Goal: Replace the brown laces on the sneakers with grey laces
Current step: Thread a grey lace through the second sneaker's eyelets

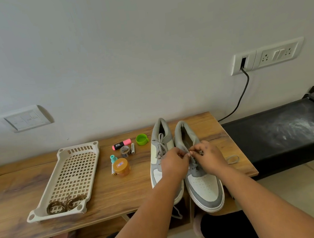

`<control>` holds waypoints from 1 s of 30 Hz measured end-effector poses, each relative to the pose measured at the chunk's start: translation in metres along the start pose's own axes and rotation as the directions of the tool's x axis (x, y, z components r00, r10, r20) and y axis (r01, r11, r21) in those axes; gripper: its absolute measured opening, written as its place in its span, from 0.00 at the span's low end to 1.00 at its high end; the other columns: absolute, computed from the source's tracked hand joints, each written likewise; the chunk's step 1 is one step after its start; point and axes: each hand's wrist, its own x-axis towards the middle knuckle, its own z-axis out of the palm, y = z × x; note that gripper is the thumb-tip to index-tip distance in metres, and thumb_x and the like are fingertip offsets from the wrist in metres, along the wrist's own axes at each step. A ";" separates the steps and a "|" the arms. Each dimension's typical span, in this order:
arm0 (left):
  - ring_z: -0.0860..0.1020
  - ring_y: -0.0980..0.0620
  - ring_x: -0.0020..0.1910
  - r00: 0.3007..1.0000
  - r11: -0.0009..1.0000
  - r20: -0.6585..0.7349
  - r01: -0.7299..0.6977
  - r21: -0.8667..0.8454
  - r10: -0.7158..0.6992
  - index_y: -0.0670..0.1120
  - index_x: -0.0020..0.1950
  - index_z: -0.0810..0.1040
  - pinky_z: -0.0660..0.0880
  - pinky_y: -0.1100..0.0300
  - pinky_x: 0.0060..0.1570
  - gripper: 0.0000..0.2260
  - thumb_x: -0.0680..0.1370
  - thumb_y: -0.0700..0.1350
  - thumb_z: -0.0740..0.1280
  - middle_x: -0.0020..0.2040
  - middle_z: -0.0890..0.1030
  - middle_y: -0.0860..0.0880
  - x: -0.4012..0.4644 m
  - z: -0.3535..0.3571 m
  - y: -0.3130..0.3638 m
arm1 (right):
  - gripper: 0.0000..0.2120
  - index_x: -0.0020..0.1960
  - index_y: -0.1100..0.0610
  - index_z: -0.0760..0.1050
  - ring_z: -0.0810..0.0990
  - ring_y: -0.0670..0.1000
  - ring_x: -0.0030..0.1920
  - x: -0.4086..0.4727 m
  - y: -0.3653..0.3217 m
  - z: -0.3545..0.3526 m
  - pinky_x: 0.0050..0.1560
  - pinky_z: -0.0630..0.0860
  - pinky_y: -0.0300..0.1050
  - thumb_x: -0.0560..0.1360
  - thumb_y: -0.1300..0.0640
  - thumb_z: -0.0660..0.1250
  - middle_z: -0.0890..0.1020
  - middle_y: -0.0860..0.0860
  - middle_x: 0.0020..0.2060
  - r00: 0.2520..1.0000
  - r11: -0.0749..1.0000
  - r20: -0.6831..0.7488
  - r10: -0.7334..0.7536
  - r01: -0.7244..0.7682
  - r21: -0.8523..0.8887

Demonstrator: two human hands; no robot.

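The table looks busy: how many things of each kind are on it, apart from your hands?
Sneakers: 2, the left sneaker and the right sneaker
Basket: 1
Bundle of brown laces: 1
Highlighter: 1
Green cap: 1
Tape roll: 1
Orange-lidded jar: 1
Batteries: 2
Teal cap: 1
Total: 11

Head-worn view, forward and down

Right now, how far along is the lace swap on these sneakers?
Nearly done. The brown laces lie in the tray, and the left sneaker is laced and tied in grey. The left hand and right hand pinch the grey lace on the right sneaker, apparently tying it. Only that knot remains.
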 end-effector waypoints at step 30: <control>0.82 0.48 0.43 0.899 0.421 0.333 0.429 -0.799 -0.284 0.38 0.49 0.79 0.80 0.61 0.37 0.05 0.81 0.39 0.65 0.46 0.83 0.39 -0.005 -0.002 0.017 | 0.08 0.52 0.50 0.80 0.83 0.46 0.42 -0.014 -0.029 -0.019 0.36 0.75 0.32 0.74 0.55 0.73 0.84 0.48 0.37 0.995 0.966 0.038 0.088 -0.094 0.241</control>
